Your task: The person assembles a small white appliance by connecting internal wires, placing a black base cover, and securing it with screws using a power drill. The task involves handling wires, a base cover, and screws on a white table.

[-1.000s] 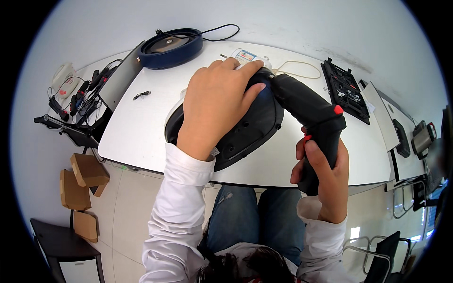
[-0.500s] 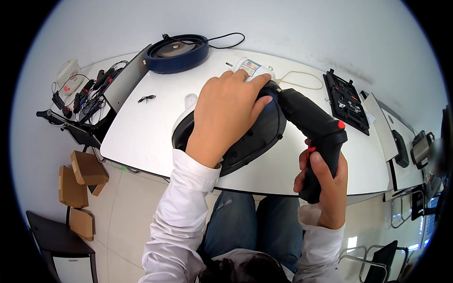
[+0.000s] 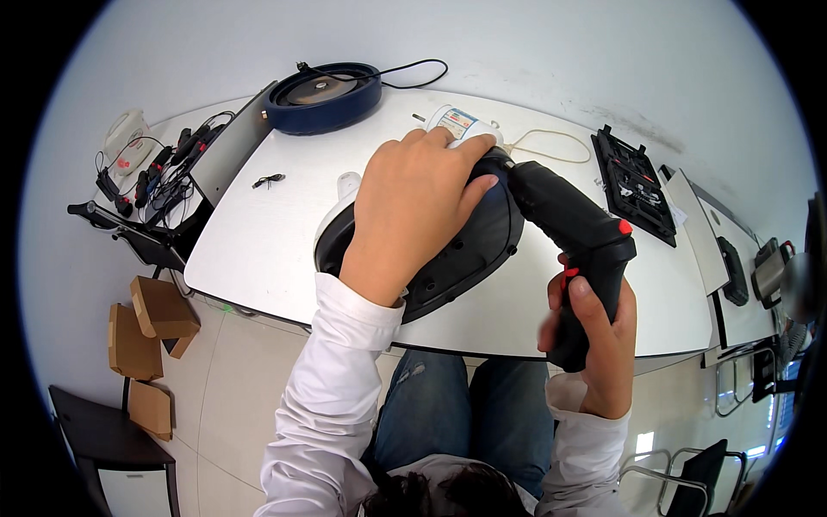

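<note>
My right hand (image 3: 603,332) is closed around the grip of a black cordless screwdriver (image 3: 564,207) with red accents. Its tip meets the far right end of a black-and-white appliance (image 3: 461,276), whose exact kind I cannot make out. The appliance lies with its broad black underside facing up and a white labelled part at the far end. Over its top my left hand (image 3: 412,207) is wrapped, fingers at the white part and thumb on the dark side. My hand and wrist hide much of its middle.
A round dark blue device (image 3: 323,99) with a black cord stands at the back left. On the right lies an open black tool case (image 3: 636,185). A short black cable (image 3: 268,180) rests on the white table (image 3: 250,233). Cardboard boxes (image 3: 164,308) are on the floor at left.
Almost nothing differs. Both hands, the screwdriver and the appliance keep their places, while the right hand's fingers shift slightly on the grip.
</note>
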The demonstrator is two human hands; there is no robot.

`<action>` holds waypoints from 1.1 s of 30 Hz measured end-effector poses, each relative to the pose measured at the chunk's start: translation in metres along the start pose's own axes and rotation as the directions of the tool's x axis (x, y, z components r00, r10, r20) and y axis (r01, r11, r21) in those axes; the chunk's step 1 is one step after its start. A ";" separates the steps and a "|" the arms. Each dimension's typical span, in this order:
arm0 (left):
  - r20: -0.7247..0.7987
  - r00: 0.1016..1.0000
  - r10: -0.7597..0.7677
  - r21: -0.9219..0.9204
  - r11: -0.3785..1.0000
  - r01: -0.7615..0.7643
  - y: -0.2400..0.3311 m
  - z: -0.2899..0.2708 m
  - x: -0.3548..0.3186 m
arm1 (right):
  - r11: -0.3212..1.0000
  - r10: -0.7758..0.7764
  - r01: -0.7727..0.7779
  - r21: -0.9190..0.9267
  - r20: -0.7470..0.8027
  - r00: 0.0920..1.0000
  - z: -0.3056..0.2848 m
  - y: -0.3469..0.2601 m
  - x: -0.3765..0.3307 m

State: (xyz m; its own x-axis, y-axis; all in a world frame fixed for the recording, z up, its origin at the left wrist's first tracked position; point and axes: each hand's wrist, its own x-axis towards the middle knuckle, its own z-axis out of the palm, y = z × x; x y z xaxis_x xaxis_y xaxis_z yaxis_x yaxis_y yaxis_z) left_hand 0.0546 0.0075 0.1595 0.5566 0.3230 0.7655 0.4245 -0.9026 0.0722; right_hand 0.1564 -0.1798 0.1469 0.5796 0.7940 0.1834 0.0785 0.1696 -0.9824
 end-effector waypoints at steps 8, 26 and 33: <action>-0.018 1.000 -0.007 -0.017 1.000 0.007 -0.001 0.000 0.000 | 0.999 0.039 -0.040 0.031 0.026 0.999 0.000 -0.003 -0.002; -0.003 1.000 -0.016 -0.022 1.000 0.016 0.000 -0.002 0.000 | 0.997 0.044 -0.046 0.061 0.043 0.998 -0.001 -0.003 -0.001; -0.009 1.000 -0.011 -0.030 0.999 0.011 -0.001 -0.001 0.001 | 0.997 0.053 -0.054 0.050 0.032 0.998 -0.001 -0.004 0.000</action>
State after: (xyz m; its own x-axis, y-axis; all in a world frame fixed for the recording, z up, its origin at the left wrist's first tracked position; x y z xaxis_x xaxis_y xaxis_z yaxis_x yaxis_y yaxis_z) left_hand 0.0541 0.0080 0.1604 0.5451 0.3303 0.7706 0.4087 -0.9072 0.0997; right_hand 0.1564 -0.1809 0.1507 0.5568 0.8200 0.1324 0.0062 0.1552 -0.9879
